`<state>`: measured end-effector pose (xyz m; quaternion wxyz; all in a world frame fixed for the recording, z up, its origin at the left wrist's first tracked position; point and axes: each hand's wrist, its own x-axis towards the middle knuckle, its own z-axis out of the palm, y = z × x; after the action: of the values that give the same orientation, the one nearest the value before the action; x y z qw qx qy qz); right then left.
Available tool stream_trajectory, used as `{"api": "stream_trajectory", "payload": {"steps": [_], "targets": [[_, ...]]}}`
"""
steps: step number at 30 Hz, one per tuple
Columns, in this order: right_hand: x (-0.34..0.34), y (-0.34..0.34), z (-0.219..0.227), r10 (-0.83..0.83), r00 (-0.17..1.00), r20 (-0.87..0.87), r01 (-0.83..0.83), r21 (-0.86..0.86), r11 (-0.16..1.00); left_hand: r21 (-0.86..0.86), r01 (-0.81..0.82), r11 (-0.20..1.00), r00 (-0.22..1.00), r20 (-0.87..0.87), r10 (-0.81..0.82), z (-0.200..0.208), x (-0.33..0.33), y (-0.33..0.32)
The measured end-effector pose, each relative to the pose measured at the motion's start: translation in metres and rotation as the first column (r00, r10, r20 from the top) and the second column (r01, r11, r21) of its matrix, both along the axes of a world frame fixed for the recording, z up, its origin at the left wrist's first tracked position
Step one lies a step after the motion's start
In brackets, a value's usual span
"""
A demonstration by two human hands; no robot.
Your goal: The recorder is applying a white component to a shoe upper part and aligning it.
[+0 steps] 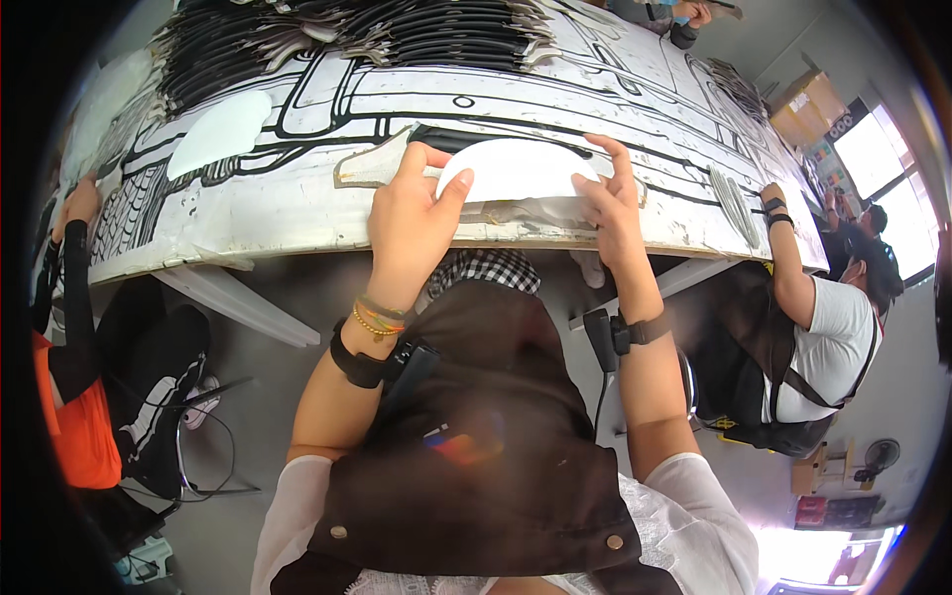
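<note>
Between my two hands, a white half-moon sheet (521,171) is held up near the front edge of the table, its curved side away from me. My left hand (412,218) pinches its left corner between thumb and fingers. At the opposite corner my right hand (617,213) grips it with the thumb on top, the index finger raised. Behind and under the sheet lies a long curved piece with a grey-beige end (367,169) and a black part (451,137); the sheet and my hands hide most of it.
Stacks of curved black pieces (446,42) lie at the back of the table (327,223), which is painted with black lines. More white sheets (223,134) rest to the left. Co-workers sit on both sides, one's forearm (788,243) on the table at right. A grey striped piece (732,203) lies nearby.
</note>
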<state>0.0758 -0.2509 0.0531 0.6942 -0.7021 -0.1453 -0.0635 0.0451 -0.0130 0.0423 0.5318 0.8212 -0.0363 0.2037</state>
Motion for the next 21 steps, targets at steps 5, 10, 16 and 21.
{"api": "stream_trajectory", "payload": {"steps": [5,10,16,21], "targets": [[-0.002,0.0,0.008,-0.011,0.996,-0.086,0.023,0.142,0.99,-0.038,0.031,0.999,0.999,0.009,-0.031,0.004,-0.006,0.0],[-0.013,0.01,0.013,-0.14,0.989,0.05,0.141,-0.028,0.99,-0.038,0.06,0.997,0.996,0.067,-0.057,0.001,-0.009,0.005],[-0.026,0.017,0.034,-0.054,0.993,0.105,0.078,-0.233,0.969,-0.342,0.263,0.902,0.964,0.062,-0.258,0.007,-0.011,0.017],[-0.022,0.013,0.044,-0.059,0.99,0.13,0.024,0.253,0.967,-0.511,0.223,0.83,0.963,0.249,-0.105,0.025,-0.019,0.011]]}}
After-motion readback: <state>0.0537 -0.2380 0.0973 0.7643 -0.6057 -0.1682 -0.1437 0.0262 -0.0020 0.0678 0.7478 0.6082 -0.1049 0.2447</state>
